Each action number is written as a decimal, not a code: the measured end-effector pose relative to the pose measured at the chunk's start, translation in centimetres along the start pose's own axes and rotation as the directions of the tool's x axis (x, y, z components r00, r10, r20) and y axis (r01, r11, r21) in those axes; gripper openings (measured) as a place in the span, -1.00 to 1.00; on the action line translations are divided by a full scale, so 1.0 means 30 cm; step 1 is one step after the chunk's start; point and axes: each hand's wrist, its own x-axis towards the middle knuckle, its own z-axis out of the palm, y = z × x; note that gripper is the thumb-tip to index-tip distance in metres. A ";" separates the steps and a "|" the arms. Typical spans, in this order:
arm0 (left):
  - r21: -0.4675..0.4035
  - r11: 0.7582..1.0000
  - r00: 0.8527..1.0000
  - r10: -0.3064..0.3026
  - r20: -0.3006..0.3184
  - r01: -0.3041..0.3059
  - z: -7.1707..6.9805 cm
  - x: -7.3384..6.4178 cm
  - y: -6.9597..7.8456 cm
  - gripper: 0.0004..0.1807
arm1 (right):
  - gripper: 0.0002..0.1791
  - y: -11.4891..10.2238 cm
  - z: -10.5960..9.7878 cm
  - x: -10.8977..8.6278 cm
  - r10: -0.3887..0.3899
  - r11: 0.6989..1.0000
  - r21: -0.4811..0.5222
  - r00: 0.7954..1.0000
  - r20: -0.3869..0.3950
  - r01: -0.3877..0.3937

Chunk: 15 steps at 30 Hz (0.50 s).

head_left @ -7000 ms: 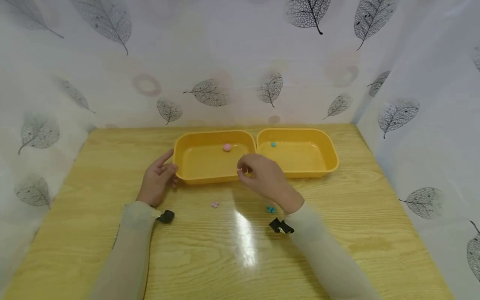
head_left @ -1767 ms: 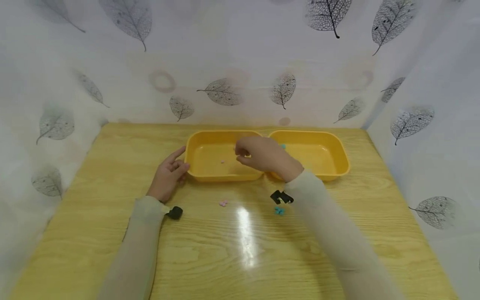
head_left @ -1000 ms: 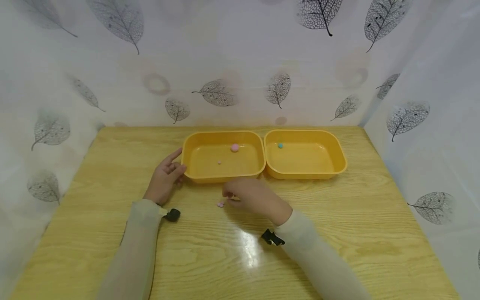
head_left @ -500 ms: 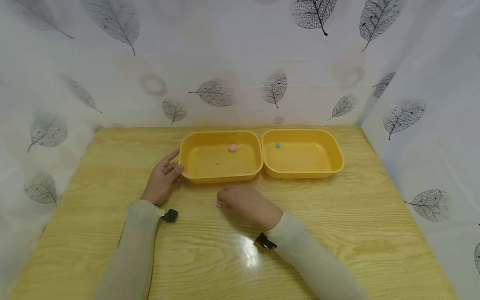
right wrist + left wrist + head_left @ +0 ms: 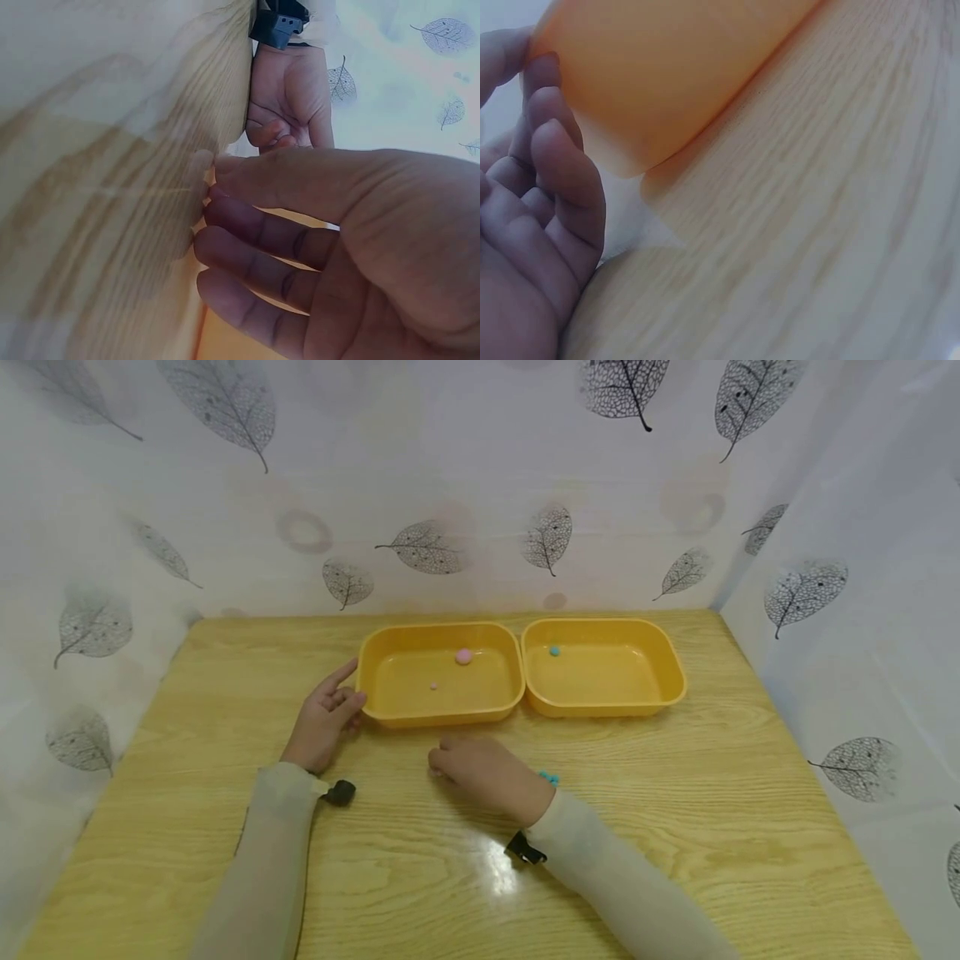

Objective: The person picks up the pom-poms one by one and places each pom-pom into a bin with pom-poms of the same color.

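Note:
My left hand (image 5: 318, 727) lies against the left end of the left yellow bin (image 5: 442, 719), index finger extended along it and thumb at the near corner. In the left wrist view its loosely bent fingers (image 5: 566, 161) touch the outer wall. My right hand (image 5: 487, 777) is low over the table in front of that bin. In the right wrist view its thumb and index finger pinch a tiny pink bead (image 5: 216, 190), mostly hidden by the fingertips. The bin holds a larger pink ball (image 5: 463, 657) and a small pink bead (image 5: 432, 687).
A second yellow bin (image 5: 606, 705) stands against the first on the right, with a teal ball (image 5: 555, 651) inside. Small teal beads (image 5: 551, 777) lie on the wooden table (image 5: 405, 877), partly hidden behind my right hand. A leaf-patterned curtain (image 5: 480, 460) surrounds the table.
My right hand has moved from above the left bin down to the pink beads on the table, now covered by its fingers. A small pink bead has appeared in that bin since the first frame.

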 end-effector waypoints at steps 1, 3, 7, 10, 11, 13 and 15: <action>0.006 1.000 1.000 -0.002 0.000 0.002 -0.001 0.000 0.000 -0.28 | -0.88 0.000 0.002 0.001 0.007 1.000 -0.005 1.000 0.007 -0.007; 0.021 1.000 1.000 -0.005 0.002 0.005 -0.003 0.000 -0.002 -0.29 | -0.89 -0.001 0.005 0.003 0.021 1.000 -0.011 1.000 0.020 -0.021; 0.041 0.999 1.000 -0.008 0.000 0.008 -0.006 0.000 -0.005 -0.30 | -0.91 -0.001 0.009 0.006 0.038 0.999 -0.022 0.999 0.023 -0.038; 0.041 0.999 1.000 -0.008 0.001 0.008 -0.006 0.000 -0.006 -0.30 | -0.93 -0.001 0.008 0.006 0.047 0.999 -0.019 0.999 0.020 -0.047; 0.040 0.999 1.000 -0.010 -0.001 0.010 -0.004 0.000 -0.004 -0.30 | -0.93 -0.001 0.008 0.005 0.050 0.999 -0.015 0.999 0.019 -0.050; 0.043 0.999 1.000 -0.010 -0.001 0.010 -0.004 0.000 -0.004 -0.30 | -0.94 0.001 0.008 0.004 0.053 0.999 -0.004 0.998 0.017 -0.053; 0.046 0.999 1.000 -0.012 -0.003 0.012 -0.003 0.001 -0.002 -0.30 | -0.95 0.002 0.006 0.001 0.055 0.999 0.003 0.998 0.013 -0.055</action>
